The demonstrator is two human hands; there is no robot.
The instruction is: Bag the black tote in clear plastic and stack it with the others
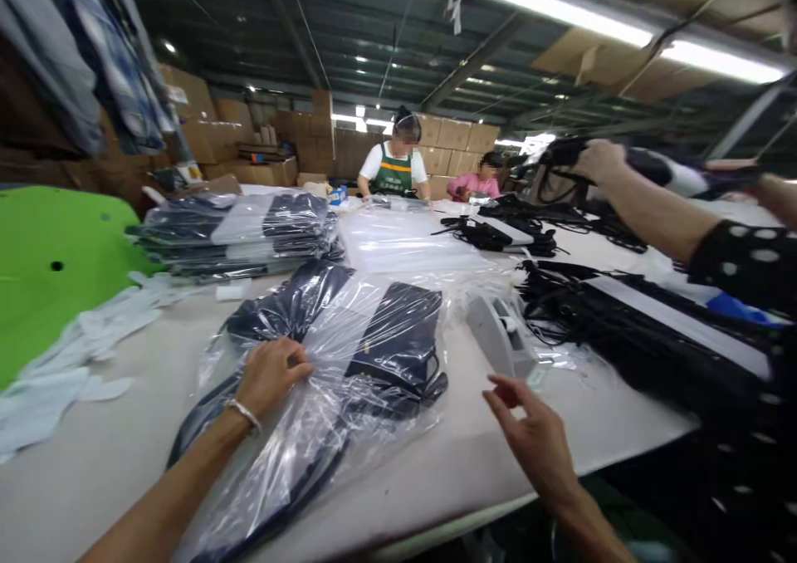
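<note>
A dark garment inside a clear plastic bag [349, 355] lies on the white table [112, 455] in front of me. My left hand [271, 374] rests on the bag's left part, fingers curled and pressing the plastic down. My right hand [535, 438] hovers just right of the bag with fingers bent and thumb near forefinger; nothing visible sits in it. A grey tape dispenser [498, 335] stands just beyond my right hand.
A stack of bagged garments [237, 235] and flat clear bags [404, 243] lie further back. Black garments with straps [641, 322] cover the right side. A co-worker's arm [647, 206] lifts dark fabric at right. Two people work at the far end. White paper scraps [75, 355] and a green panel [50, 264] lie left.
</note>
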